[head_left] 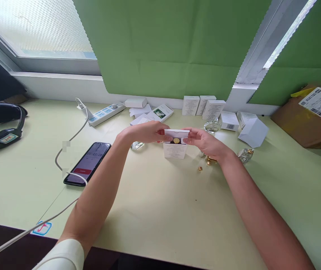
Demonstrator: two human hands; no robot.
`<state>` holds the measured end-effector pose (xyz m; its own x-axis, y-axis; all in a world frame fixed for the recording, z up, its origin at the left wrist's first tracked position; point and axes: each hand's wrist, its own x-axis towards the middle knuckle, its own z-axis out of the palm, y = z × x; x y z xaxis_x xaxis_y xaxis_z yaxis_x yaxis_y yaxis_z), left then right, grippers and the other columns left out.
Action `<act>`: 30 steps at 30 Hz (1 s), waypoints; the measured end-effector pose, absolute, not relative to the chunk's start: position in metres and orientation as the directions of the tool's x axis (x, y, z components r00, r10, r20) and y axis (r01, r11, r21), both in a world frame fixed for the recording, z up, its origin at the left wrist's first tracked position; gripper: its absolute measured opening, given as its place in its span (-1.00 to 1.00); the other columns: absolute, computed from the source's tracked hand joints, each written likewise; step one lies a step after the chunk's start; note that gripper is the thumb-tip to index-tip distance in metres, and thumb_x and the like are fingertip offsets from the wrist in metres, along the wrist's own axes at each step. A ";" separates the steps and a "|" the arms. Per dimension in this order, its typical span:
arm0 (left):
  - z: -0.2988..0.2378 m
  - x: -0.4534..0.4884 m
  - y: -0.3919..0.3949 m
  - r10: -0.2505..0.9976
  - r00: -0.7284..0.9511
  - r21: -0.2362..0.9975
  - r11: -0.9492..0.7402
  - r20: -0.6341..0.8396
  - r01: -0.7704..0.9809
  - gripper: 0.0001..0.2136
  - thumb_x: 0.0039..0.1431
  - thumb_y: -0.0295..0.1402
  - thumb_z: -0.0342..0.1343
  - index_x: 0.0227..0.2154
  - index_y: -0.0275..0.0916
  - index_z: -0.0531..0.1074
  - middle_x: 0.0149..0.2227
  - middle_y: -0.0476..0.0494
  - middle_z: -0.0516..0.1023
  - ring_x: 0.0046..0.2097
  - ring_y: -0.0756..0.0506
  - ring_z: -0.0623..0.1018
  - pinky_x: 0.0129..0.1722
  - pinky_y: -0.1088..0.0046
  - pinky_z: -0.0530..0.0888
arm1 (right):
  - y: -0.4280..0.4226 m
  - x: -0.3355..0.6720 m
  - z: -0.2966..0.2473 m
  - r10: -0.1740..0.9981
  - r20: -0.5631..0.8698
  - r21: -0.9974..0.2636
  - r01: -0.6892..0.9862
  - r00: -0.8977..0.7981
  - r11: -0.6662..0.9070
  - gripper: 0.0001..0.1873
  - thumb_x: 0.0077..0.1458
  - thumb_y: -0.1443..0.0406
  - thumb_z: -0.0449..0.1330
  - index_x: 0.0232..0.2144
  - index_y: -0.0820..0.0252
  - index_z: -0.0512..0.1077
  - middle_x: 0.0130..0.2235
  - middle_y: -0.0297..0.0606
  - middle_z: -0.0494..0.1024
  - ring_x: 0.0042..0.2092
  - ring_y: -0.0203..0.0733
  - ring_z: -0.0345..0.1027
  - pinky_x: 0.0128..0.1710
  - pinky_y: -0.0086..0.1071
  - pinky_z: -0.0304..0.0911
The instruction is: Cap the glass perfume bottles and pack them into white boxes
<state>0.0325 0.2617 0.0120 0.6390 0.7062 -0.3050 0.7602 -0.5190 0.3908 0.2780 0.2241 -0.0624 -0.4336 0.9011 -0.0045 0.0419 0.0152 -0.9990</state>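
Observation:
A small white box stands upright on the pale green table, its top flap raised. A gold cap shows inside the opening. My left hand pinches the left side of the flap. On the right side, my right hand pinches the flap too. Small gold parts lie on the table just under my right wrist. One clear glass bottle lies to the right, and another stands behind my right hand.
A phone with a timer lies at the left, a white cable running from it. A power strip, several white boxes and leaflets line the back edge. A cardboard carton sits far right; a black headset far left.

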 end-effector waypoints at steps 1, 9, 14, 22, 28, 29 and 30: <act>0.013 0.032 0.261 0.717 0.633 0.385 -0.517 -0.293 0.764 -0.55 0.17 0.10 -0.02 -0.09 -0.09 0.47 -0.20 -0.08 0.56 -0.30 -0.04 0.48 -0.43 0.50 0.24 | 0.224 0.278 -0.060 0.924 0.005 -0.992 0.113 -0.383 0.052 -0.52 -0.01 0.13 0.35 0.00 -0.02 0.47 -0.05 -0.30 0.53 0.03 -0.12 0.33 0.10 -0.16 0.17; 0.025 0.029 0.253 0.724 0.675 0.443 -0.563 -0.142 0.698 -0.62 0.19 0.02 0.04 0.00 0.01 0.45 -0.04 -0.04 0.50 -0.14 -0.03 0.48 -0.34 0.53 0.29 | 0.210 0.274 -0.036 0.913 -0.012 -0.968 0.232 -0.408 0.091 -0.57 0.07 0.14 0.29 0.02 -0.04 0.44 -0.35 -0.34 0.55 -0.45 -0.24 0.39 -0.41 -0.27 0.30; 0.027 0.029 0.252 0.715 0.687 0.486 -0.557 -0.132 0.673 -0.66 0.25 0.00 -0.02 -0.09 -0.03 0.48 -0.16 -0.02 0.55 -0.21 -0.01 0.49 -0.36 0.54 0.29 | 0.208 0.272 -0.034 0.900 -0.028 -0.974 0.214 -0.435 0.073 -0.58 0.11 0.07 0.25 0.02 -0.04 0.44 -0.23 -0.29 0.58 -0.41 -0.21 0.48 -0.32 -0.21 0.42; 0.024 0.031 0.252 0.715 0.681 0.501 -0.535 -0.161 0.680 -0.72 0.23 -0.05 0.03 -0.14 -0.06 0.42 -0.12 -0.01 0.55 -0.15 -0.02 0.51 -0.32 0.53 0.33 | 0.209 0.271 -0.036 0.919 0.001 -0.950 0.286 -0.395 0.124 -0.63 0.17 0.02 0.18 -0.02 -0.04 0.49 -0.34 -0.31 0.58 -0.44 -0.18 0.51 -0.34 -0.22 0.41; 0.018 0.033 0.254 0.663 0.733 0.531 -0.570 -0.154 0.627 -0.75 0.22 -0.09 0.06 -0.16 -0.11 0.35 -0.11 -0.03 0.50 -0.14 -0.02 0.49 -0.30 0.51 0.35 | 0.207 0.272 -0.033 0.910 0.016 -0.907 0.377 -0.414 0.187 -0.63 0.18 0.08 0.18 0.02 -0.02 0.47 -0.42 -0.33 0.59 -0.39 -0.15 0.53 -0.39 -0.30 0.30; 0.017 0.033 0.255 0.651 0.744 0.527 -0.584 -0.150 0.617 -0.76 0.22 -0.10 0.06 -0.16 -0.11 0.35 -0.11 -0.03 0.49 -0.15 -0.02 0.49 -0.31 0.51 0.34 | 0.206 0.272 -0.032 0.908 0.015 -0.897 0.396 -0.419 0.198 -0.62 0.19 0.09 0.18 0.03 -0.01 0.47 -0.44 -0.34 0.58 -0.39 -0.16 0.52 -0.41 -0.33 0.27; 0.016 0.033 0.255 0.642 0.753 0.522 -0.596 -0.146 0.610 -0.76 0.22 -0.11 0.06 -0.16 -0.12 0.34 -0.11 -0.04 0.48 -0.15 -0.02 0.48 -0.31 0.51 0.34 | 0.206 0.272 -0.031 0.906 0.014 -0.886 0.415 -0.423 0.207 -0.62 0.19 0.11 0.18 0.04 -0.01 0.47 -0.47 -0.35 0.57 -0.39 -0.16 0.52 -0.43 -0.35 0.24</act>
